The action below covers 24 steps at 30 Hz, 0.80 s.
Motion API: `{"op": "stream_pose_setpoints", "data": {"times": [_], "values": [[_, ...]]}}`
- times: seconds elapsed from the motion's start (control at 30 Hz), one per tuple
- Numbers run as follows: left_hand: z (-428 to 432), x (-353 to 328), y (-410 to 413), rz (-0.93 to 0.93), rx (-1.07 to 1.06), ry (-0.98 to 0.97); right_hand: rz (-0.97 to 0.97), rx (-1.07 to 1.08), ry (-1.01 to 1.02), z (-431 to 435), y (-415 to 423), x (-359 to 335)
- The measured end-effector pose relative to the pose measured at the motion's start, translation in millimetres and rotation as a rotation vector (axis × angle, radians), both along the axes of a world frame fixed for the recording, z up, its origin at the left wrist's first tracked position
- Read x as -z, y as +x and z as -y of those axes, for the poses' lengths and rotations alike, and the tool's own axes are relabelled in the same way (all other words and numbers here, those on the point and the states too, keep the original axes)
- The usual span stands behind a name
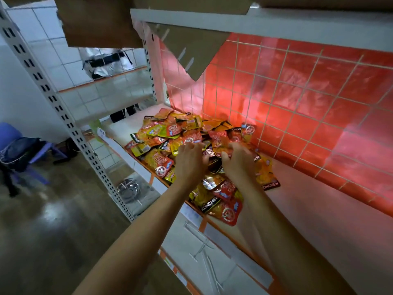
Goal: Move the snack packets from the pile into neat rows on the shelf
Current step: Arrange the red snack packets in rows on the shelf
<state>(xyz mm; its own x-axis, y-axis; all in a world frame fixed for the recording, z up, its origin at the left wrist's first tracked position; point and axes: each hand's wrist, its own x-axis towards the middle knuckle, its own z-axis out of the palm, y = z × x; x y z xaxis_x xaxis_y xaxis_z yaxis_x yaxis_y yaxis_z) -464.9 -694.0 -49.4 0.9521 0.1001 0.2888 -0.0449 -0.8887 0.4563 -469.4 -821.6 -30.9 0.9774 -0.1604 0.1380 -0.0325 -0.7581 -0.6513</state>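
Note:
A loose pile of red, yellow and orange snack packets (170,135) lies on the white shelf (319,209), heaped at its left end against the red wire-grid back panel. My left hand (190,161) and my right hand (239,161) both reach into the middle of the pile, side by side, fingers curled down among the packets. The image is blurred at the fingers, so I cannot tell whether either hand grips a packet. More packets (221,201) lie under my wrists near the shelf's front edge.
The shelf's right part is bare white surface. A cardboard flap (191,54) hangs down from the shelf above. A lower shelf (212,248) lies below. A perforated upright (63,120) stands left, with a metal bowl (127,188) and a blue chair (19,150) beyond.

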Motion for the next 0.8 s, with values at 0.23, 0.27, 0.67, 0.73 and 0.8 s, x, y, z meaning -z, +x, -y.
{"op": "stream_pose_setpoints", "data": {"times": [0.23,0.27,0.67,0.73,0.8], "values": [[-8,9,9,0.064,0.160,0.045,-0.106,0.100,-0.171,-13,29,6],[-9,11,10,0.066,0.170,0.057,-0.123,0.115,-0.193,-14,31,7],[-12,22,8,0.276,0.203,0.211,-0.102,0.198,-0.066,-2,11,0],[-8,17,5,0.350,0.237,0.192,-0.043,0.226,0.001,7,3,3],[1,10,1,0.417,0.271,0.120,0.000,0.231,0.067,17,-6,6]]}}
